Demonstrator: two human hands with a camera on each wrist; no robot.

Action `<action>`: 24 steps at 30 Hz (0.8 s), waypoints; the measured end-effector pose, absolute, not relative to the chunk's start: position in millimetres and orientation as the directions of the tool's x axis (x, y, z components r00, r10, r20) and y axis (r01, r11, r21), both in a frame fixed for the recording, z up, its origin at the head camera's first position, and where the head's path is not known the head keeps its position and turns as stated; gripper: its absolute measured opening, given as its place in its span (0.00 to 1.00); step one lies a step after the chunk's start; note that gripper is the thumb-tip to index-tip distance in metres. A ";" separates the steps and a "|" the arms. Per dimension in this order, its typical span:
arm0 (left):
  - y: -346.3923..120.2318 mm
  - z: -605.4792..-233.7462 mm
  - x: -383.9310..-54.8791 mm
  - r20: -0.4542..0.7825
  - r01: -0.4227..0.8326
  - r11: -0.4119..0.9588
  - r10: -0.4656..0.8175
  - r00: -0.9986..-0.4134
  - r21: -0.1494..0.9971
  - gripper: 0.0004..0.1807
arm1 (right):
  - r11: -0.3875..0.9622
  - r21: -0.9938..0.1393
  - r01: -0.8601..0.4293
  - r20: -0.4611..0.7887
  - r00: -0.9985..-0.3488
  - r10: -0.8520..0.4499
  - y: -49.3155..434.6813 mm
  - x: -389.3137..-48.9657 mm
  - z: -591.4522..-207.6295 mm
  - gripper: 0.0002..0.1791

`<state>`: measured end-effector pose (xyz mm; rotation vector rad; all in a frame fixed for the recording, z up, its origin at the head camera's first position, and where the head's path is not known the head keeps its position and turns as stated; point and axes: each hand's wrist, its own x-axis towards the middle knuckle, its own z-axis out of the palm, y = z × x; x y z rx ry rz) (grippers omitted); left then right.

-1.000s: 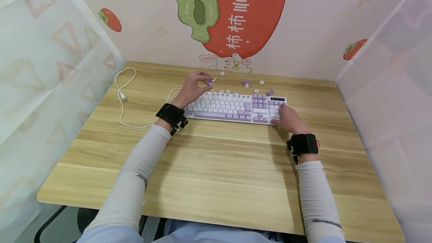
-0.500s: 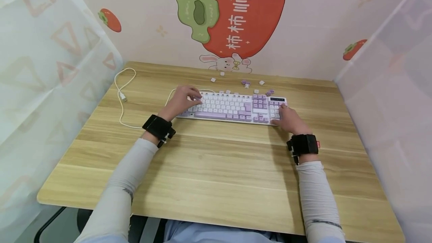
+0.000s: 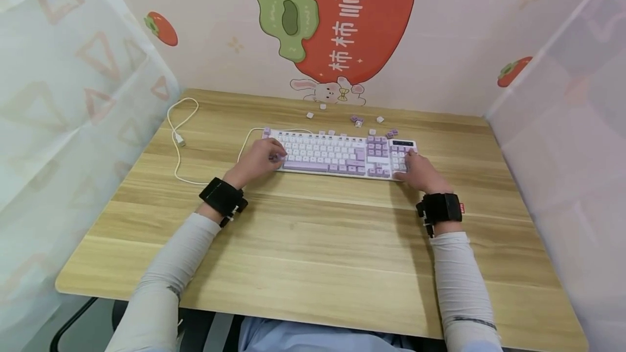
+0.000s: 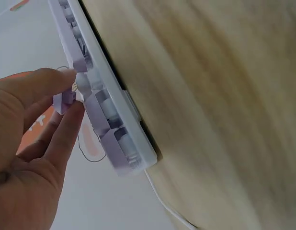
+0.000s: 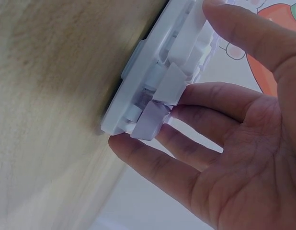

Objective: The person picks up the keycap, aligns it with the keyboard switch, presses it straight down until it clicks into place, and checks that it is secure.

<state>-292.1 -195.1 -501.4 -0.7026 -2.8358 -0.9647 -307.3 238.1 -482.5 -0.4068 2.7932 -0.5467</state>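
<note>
Table (image 3: 318, 254) wood-grained, wall (image 3: 455, 31) fruit-printed; left hand (image 3: 255, 163) pinching purple keycap (image 4: 63, 101); right hand (image 3: 423, 173), grip loose, touching keyboard (image 3: 323, 152).

Boxes in wood-grain table (image 3: 318, 265) with pale walls (image 3: 562, 178).
Shows red fruit print (image 3: 386, 10) at back, faint triangles (image 3: 99, 57) at left.

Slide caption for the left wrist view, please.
Left hand pinches a purple keycap near a gap in the keyboard's front row.

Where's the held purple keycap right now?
In the left wrist view, the keycap is pinched in the left hand, close beside the keyboard. The head view puts that hand at the keyboard's near left corner.
</note>
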 end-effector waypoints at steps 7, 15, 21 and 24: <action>-194.7 -499.4 -287.6 0.224 0.486 0.691 0.439 -0.870 0.535 0.08 | 0.886 -0.402 -0.231 -0.185 -0.927 -0.326 238.1 -307.4 -482.6 0.30; -200.6 -504.0 -285.0 0.288 0.468 0.670 0.369 -0.884 0.577 0.04 | 0.889 -0.392 -0.237 -0.186 -0.926 -0.328 239.1 -308.0 -484.4 0.30; -201.9 -503.6 -283.3 0.224 0.390 0.708 0.321 -0.920 0.588 0.05 | 0.893 -0.387 -0.230 -0.191 -0.927 -0.322 239.0 -308.4 -485.5 0.33; -201.8 -501.6 -284.1 0.210 0.391 0.732 0.332 -0.920 0.557 0.05 | 0.892 -0.388 -0.231 -0.185 -0.929 -0.321 238.4 -307.7 -484.2 0.30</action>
